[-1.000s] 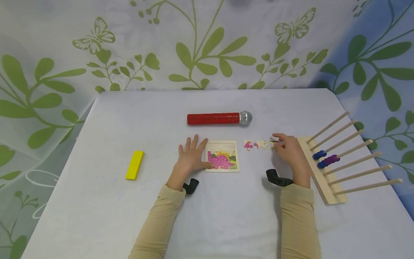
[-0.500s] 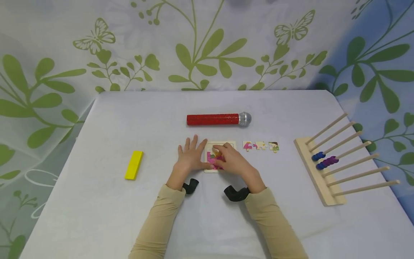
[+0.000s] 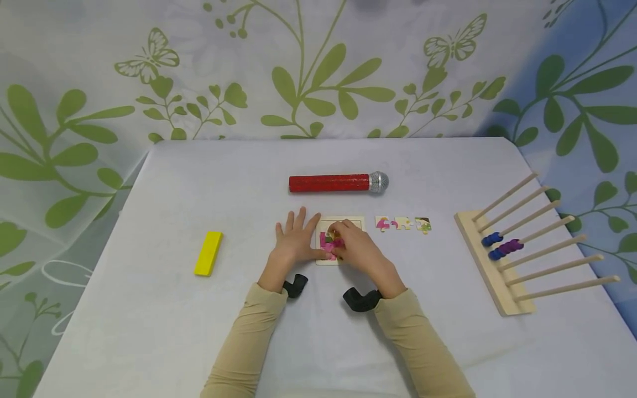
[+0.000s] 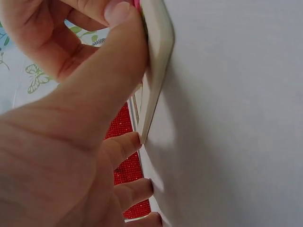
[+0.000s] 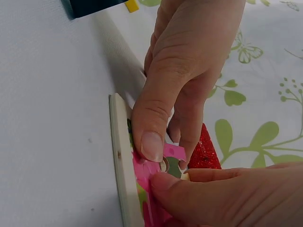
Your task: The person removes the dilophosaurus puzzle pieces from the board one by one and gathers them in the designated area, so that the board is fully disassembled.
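Note:
A small wooden puzzle tray [image 3: 359, 221] with a pink dinosaur picture lies mid-table, partly hidden under both hands. My left hand [image 3: 294, 243] spreads its fingers on the cloth at the tray's left, its thumb [image 5: 152, 144] resting on the puzzle. Over the right part of the tray, my right hand [image 3: 362, 247] has thumb and index finger together on a pink and green puzzle piece [image 5: 174, 152], which appears tilted up from the others. Three loose puzzle pieces [image 3: 403, 223] stand in a row to the tray's right.
Beyond the tray lies a red toy microphone [image 3: 329, 183] with a silver head. A yellow block [image 3: 208, 254] is at the left. On the right stands a wooden peg rack [image 3: 492, 262], its long rods slanting outward, with blue and purple beads on some.
My right hand has moved left from the end of the row of loose pieces to the puzzle tray, uncovering the third piece. The left hand stays where it was.

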`<state>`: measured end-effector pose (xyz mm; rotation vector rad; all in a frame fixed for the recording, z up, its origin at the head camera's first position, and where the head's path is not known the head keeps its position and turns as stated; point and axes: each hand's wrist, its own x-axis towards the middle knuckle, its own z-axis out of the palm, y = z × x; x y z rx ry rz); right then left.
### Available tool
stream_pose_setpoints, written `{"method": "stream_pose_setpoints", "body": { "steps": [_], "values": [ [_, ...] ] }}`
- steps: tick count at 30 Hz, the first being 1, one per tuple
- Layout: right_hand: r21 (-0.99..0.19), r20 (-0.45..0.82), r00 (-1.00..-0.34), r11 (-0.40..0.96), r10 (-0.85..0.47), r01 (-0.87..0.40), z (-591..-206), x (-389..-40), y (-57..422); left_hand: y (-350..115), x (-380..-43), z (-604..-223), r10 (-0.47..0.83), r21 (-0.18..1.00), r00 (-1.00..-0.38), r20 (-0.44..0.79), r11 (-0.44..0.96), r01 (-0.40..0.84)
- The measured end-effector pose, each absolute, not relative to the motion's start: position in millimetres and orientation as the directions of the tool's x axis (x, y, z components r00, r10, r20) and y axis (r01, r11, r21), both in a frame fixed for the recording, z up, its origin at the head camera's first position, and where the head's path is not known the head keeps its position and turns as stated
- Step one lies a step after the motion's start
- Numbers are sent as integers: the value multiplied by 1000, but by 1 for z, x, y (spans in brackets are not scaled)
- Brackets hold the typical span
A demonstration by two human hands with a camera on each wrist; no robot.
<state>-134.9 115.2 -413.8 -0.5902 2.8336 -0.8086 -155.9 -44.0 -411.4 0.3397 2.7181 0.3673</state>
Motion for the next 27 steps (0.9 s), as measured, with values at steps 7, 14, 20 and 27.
{"method": "stream_pose_setpoints", "body": {
  "steps": [7,14,20,27],
  "values": [
    [-569,-71,-914,769,-398,-291,-413,-140,115,-44,-156,-413,282,321,-898,-337,931,171],
    [-662,-26,-915,693,-403,-286,-413,-139,135,-44,-157,-413,280,300,-895,-347,937,177],
    [-705,-30,-948,679,-318,-205,-412,-135,181,-43,-157,-416,272,297,-894,-356,940,168],
    [-687,-50,-978,718,-202,-113,-423,-124,219,-42,-157,-415,267,302,-897,-352,940,161]
  ]
}}
